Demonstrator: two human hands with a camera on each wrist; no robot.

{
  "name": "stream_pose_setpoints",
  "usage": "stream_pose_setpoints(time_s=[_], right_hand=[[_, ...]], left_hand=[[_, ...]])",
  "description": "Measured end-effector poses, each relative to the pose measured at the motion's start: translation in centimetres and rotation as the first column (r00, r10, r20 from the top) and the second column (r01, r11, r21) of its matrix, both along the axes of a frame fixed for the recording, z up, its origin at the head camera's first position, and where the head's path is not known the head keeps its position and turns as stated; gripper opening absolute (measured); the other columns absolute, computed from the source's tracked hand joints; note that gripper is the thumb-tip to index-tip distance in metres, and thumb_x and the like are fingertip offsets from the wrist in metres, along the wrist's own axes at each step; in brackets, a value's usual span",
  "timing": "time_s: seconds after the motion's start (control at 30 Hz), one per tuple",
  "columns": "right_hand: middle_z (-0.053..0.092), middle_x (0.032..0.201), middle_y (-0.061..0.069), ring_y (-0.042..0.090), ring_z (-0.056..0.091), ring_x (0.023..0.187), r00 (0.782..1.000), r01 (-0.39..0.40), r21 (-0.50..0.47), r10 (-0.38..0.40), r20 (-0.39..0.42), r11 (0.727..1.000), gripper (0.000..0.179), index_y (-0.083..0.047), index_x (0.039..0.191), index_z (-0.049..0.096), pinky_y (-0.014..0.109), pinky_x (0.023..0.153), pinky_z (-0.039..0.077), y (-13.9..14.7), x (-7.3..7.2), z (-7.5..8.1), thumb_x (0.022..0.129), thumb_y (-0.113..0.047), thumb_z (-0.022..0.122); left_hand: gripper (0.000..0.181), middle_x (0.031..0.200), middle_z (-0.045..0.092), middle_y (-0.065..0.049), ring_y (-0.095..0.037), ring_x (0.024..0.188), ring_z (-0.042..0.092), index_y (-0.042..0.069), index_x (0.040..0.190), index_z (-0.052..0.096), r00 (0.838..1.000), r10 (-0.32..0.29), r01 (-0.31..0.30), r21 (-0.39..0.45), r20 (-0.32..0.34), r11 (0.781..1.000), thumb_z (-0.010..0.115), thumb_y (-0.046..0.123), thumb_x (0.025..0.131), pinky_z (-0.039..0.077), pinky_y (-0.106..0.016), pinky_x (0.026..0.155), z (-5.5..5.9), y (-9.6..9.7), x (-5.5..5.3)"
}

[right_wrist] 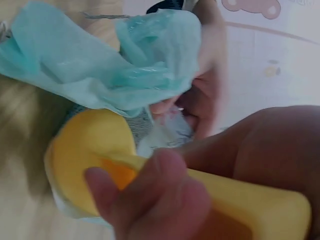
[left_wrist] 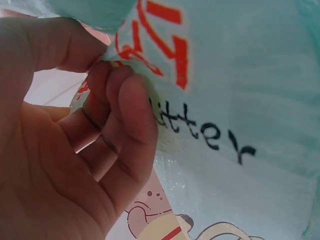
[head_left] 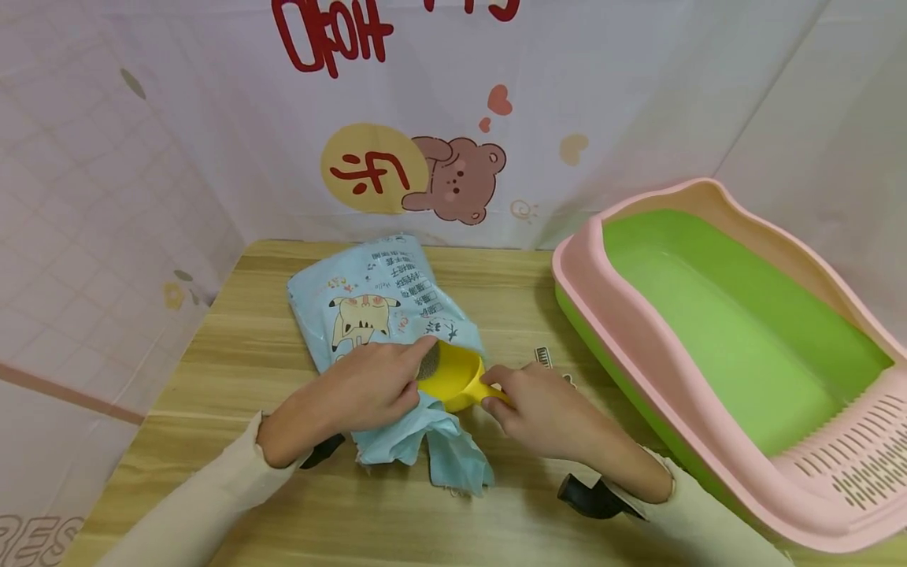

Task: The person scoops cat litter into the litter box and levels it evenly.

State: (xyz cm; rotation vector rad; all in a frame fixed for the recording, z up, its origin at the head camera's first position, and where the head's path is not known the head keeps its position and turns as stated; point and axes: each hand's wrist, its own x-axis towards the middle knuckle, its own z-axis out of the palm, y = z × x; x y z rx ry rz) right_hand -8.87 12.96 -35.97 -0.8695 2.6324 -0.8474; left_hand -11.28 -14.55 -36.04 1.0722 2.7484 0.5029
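Observation:
A light blue bag of cat litter (head_left: pixel 397 291) lies on the wooden table, its torn mouth facing the person. My left hand (head_left: pixel 368 386) pinches the edge of the bag's opening between thumb and fingers, as the left wrist view shows with "litter" printed beside it. Curled round the handle of a yellow scoop (head_left: pixel 453 378), my right hand (head_left: pixel 546 413) holds the scoop's bowl in the bag's mouth. Grey granular litter (head_left: pixel 429 362) shows beside the bowl, inside the opening. A loose torn flap (head_left: pixel 453 453) of the bag hangs toward the table's front. The scoop's far edge is hidden by the bag.
To the right stands a large green litter box (head_left: pixel 708 315) with a pink rim (head_left: pixel 638 331) and a slotted pink front ledge (head_left: pixel 864 449). A printed cloth (head_left: pixel 602 94) with a bear hangs behind the table (head_left: pixel 234 346). Small printed marks (head_left: pixel 543 357) lie between bag and box.

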Motion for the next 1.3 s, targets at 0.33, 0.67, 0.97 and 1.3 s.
stream_pose_setpoints(time_s=[0.33, 0.67, 0.97, 1.3], right_hand=[[0.052, 0.065, -0.012, 0.000, 0.042, 0.051, 0.995, 0.096, -0.154, -0.099, -0.011, 0.983, 0.034, 0.002, 0.134, 0.074, 0.024, 0.047, 0.037, 0.0, 0.4, -3.2, 0.105, -0.014, 0.071], [0.077, 0.094, 0.004, 0.003, 0.061, 0.069, 0.991, 0.122, -0.354, -0.136, -0.016, 0.927, 0.034, 0.003, 0.136, 0.073, 0.026, 0.058, 0.054, -1.0, 0.2, -7.4, 0.104, -0.009, 0.074], [0.077, 0.096, 0.004, 0.007, 0.064, 0.072, 0.987, 0.150, -0.448, -0.160, 0.015, 0.882, 0.035, 0.000, 0.138, 0.072, 0.027, 0.060, 0.056, -1.6, -0.3, -9.2, 0.105, -0.008, 0.073], [0.076, 0.094, 0.005, 0.005, 0.062, 0.064, 0.988, 0.135, -0.532, -0.156, 0.004, 0.836, 0.037, -0.001, 0.142, 0.070, 0.028, 0.054, 0.055, -1.4, -0.7, -10.0, 0.104, -0.005, 0.073]], left_hand=[[0.056, 0.070, 0.051, 0.006, -0.010, 0.055, 0.048, -0.008, 0.150, 0.051, 1.000, 0.005, -0.005, 0.035, 0.001, 0.999, 0.065, 0.003, 0.097, 0.048, -0.028, 0.054, -0.2, -0.1, 0.0], [0.059, 0.064, 0.045, 0.009, -0.005, 0.051, 0.042, -0.008, 0.151, 0.050, 1.000, 0.004, -0.003, 0.067, -0.023, 0.998, 0.065, 0.002, 0.095, 0.042, -0.025, 0.050, 0.1, -0.4, 0.2], [0.062, 0.063, 0.043, 0.010, -0.004, 0.050, 0.040, -0.009, 0.154, 0.049, 0.999, 0.015, -0.013, 0.071, -0.029, 0.997, 0.066, 0.003, 0.096, 0.041, -0.025, 0.050, 0.1, -0.4, 0.3], [0.058, 0.074, 0.059, 0.002, -0.009, 0.056, 0.049, -0.009, 0.151, 0.052, 0.998, 0.022, -0.018, 0.057, -0.064, 0.998, 0.066, 0.003, 0.096, 0.048, -0.028, 0.055, 0.2, -0.2, 0.5]])
